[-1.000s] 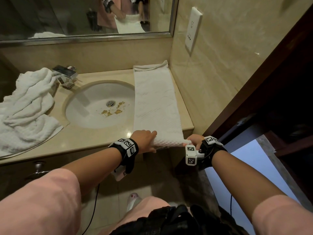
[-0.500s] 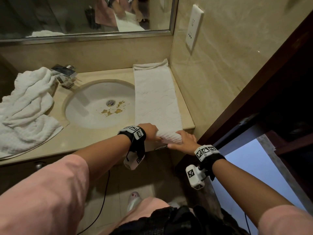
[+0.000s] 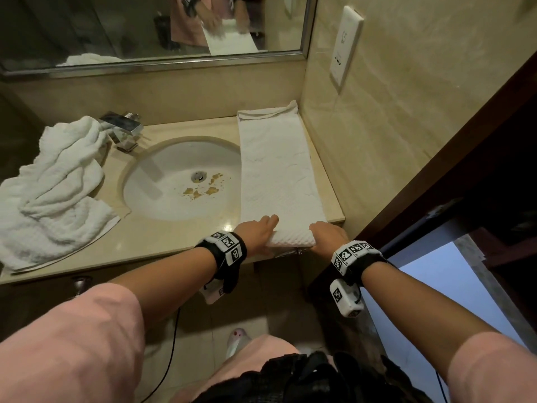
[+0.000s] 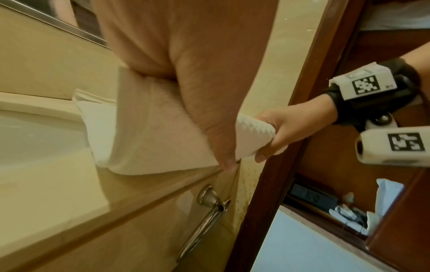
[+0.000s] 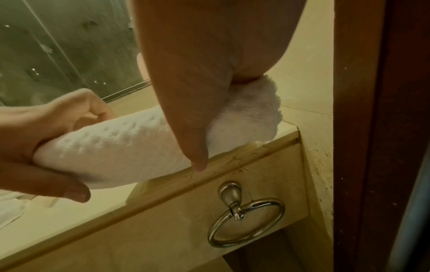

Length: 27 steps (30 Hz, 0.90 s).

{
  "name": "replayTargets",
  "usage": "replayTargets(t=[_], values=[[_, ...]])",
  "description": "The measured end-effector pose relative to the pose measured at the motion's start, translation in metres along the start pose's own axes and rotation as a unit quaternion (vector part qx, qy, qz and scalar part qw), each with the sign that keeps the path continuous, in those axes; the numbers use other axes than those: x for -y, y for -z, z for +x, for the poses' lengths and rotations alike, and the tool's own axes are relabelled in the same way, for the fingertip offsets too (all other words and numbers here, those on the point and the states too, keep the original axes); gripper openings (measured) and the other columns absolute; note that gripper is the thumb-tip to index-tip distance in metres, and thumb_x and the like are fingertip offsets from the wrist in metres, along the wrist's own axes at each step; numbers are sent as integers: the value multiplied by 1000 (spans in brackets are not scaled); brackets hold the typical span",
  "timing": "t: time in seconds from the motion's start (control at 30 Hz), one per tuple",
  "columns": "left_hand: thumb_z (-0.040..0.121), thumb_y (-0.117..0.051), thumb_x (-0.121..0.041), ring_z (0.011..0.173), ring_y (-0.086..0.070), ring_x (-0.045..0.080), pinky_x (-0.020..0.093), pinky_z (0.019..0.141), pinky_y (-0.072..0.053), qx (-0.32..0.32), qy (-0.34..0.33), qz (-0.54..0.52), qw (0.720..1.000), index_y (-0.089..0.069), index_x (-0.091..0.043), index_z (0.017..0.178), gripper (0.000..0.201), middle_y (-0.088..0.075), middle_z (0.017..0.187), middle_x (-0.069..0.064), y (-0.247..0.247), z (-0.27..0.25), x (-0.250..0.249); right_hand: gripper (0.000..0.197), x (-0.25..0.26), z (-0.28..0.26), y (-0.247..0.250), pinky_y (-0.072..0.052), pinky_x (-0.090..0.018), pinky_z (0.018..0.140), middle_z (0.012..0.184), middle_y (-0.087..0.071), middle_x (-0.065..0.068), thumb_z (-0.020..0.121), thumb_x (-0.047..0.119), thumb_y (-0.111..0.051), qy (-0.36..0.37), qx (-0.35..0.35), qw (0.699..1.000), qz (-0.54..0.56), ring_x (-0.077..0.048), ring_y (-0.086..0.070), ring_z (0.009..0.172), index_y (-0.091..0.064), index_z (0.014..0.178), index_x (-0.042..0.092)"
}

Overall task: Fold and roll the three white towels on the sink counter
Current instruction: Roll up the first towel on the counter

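Observation:
A long folded white towel lies on the counter right of the sink, running from the back wall to the front edge. Its near end is wound into a short roll. My left hand grips the roll's left end and my right hand grips its right end, fingers over the top and thumbs under. The right wrist view shows the roll lying at the counter's front edge, held by the left hand. More white towels lie in a crumpled heap on the counter's left side.
The sink basin has brown specks near its drain, with a chrome faucet behind it. The wall with a socket bounds the towel's right side. A dark door frame stands at right. A towel ring hangs under the counter edge.
The towel's near end, first pinched flat at the counter edge, is now turned over into a roll. Both hands have shifted on top of it and moved slightly forward.

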<state>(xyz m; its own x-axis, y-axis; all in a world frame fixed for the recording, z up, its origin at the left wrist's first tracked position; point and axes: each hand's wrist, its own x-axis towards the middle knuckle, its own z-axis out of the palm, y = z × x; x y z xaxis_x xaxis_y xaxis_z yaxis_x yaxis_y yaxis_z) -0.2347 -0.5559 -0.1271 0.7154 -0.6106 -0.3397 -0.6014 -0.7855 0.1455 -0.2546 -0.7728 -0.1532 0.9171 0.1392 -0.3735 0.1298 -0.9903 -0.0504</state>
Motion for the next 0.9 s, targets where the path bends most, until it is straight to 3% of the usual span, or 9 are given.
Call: replayTargets(t=[0.1,0.23,0.37,0.47,0.57,0.7,0.83,0.9], values=[[94,-53,-19,79,-51,27,34,55,-38,-61,-44,80,994,-37,-13,124,35,-41,115,10,-5,-5,3,36,1,0,-1,-52,-37,74,112,-47,-9,88,37,-59,-7,7,1000,4,-29,-61,91,-57,113,11],[69,-78,-14,68,-48,22,31,47,-35,-122,-98,148,976,-57,-15,95,34,-52,92,8,-5,-5,6,35,0,-2,4,-53,-39,73,112,-42,-9,86,31,-63,-10,9,1000,7,-28,-60,86,-56,112,7],[58,-86,-12,67,-51,20,29,50,-39,-148,-96,118,977,-62,-14,76,31,-54,75,3,-7,-1,7,35,-2,-10,10,-42,-35,61,105,-42,-6,80,7,-64,11,-73,996,46,-24,-49,76,-42,108,9],[79,-74,-20,85,-54,22,27,61,-34,-93,-61,52,992,-63,-11,90,18,-57,90,5,-5,-2,7,34,-2,-15,16,-33,-32,58,89,-36,-2,77,1,-65,28,-125,991,48,-20,-39,68,-39,95,10],[94,-57,-28,96,-54,23,28,67,-36,-68,-30,24,997,-60,-9,99,20,-57,100,6,-7,1,12,33,-1,-17,21,-30,-30,62,85,-45,-3,75,4,-71,39,-139,989,16,-20,-40,69,-43,89,14],[97,-48,-16,89,-52,24,31,66,-38,-86,-25,27,996,-48,-8,113,18,-57,100,8,-10,-1,5,41,-8,-21,15,-29,-29,58,75,-54,-5,53,-1,-82,82,-169,982,23,-24,-48,65,-52,78,11],[91,-39,-3,79,-39,22,30,69,-30,-106,-32,32,993,-46,-9,106,18,-51,99,9,-19,-1,-2,38,-16,-20,8,-38,-33,62,83,-57,-6,55,1,-83,85,-169,980,69,-24,-49,76,-55,80,9],[90,-39,-8,75,-34,20,30,67,-27,-105,-32,24,994,-46,-9,100,12,-50,97,10,-21,0,-5,31,-16,-18,7,-41,-33,68,89,-56,-5,66,8,-81,64,-151,984,68,-22,-48,83,-57,86,10]])
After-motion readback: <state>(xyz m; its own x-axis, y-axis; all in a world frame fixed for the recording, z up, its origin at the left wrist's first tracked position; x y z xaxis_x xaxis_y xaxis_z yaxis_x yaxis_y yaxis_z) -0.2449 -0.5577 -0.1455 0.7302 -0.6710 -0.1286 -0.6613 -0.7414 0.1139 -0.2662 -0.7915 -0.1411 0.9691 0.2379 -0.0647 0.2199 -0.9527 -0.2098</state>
